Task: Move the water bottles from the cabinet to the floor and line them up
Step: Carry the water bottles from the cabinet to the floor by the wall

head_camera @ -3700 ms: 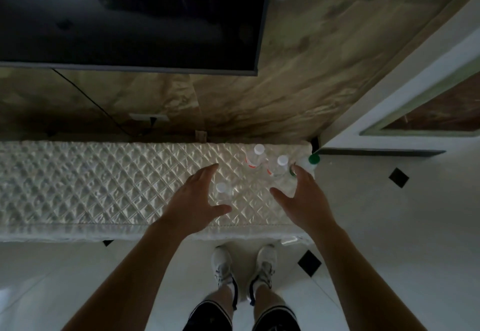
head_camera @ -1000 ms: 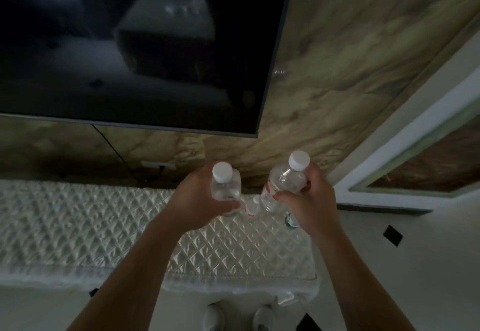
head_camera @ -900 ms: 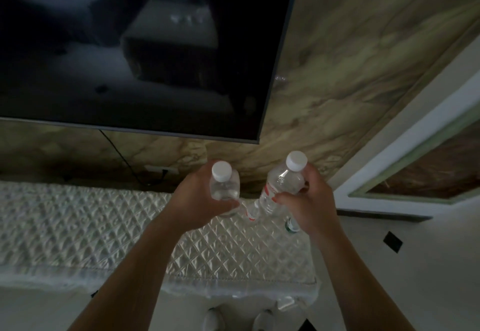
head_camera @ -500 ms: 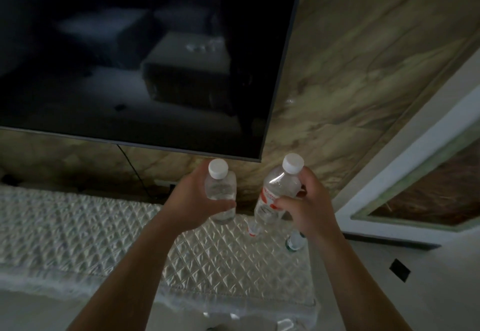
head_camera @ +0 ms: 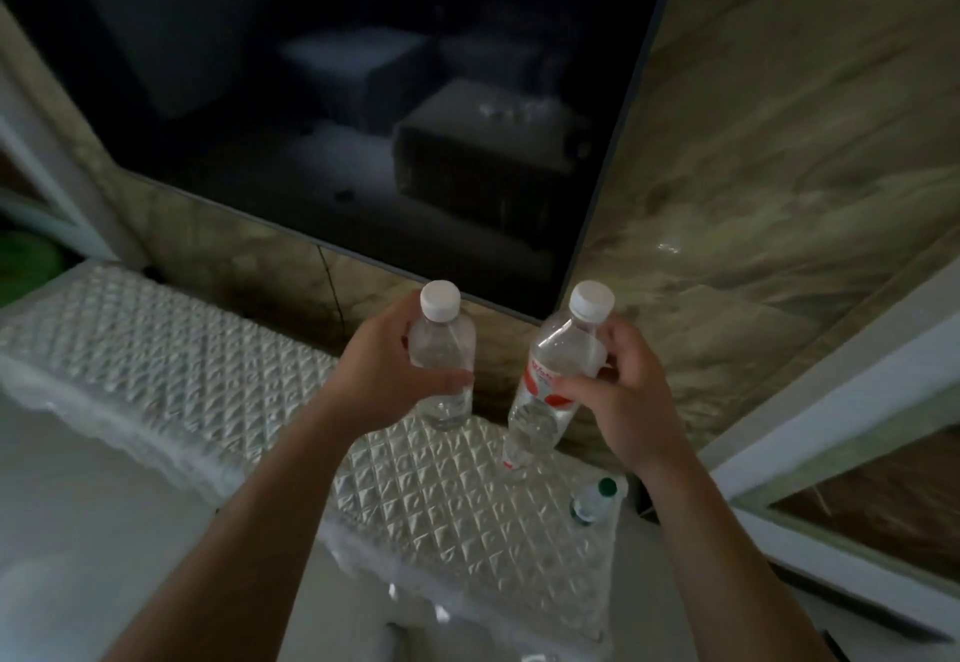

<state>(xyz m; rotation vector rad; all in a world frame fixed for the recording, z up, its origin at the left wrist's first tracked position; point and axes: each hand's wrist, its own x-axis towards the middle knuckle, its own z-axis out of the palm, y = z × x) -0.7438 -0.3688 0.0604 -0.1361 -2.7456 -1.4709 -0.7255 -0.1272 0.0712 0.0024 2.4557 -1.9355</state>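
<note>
My left hand point(head_camera: 384, 375) grips a short clear bottle with a white cap point(head_camera: 441, 344), held upright above the cabinet. My right hand point(head_camera: 621, 396) holds a taller clear bottle with a red label and white cap point(head_camera: 558, 365), tilted slightly. Both are lifted off the quilted white cabinet top point(head_camera: 208, 380). Below the taller bottle, a small bottle with a red label point(head_camera: 511, 456) stands on the cabinet, partly hidden. A green-capped bottle point(head_camera: 595, 495) stands near the cabinet's right end.
A large dark TV screen point(head_camera: 363, 89) hangs on the marbled wall point(head_camera: 753, 167) right behind the cabinet. A white door frame point(head_camera: 831, 401) rises at the right. Pale floor point(head_camera: 78, 531) lies in front, at lower left.
Both hands grasped bottles on the cabinet and lifted them. In the last second the view has swung left and tilted, the bottles staying raised in front of me.
</note>
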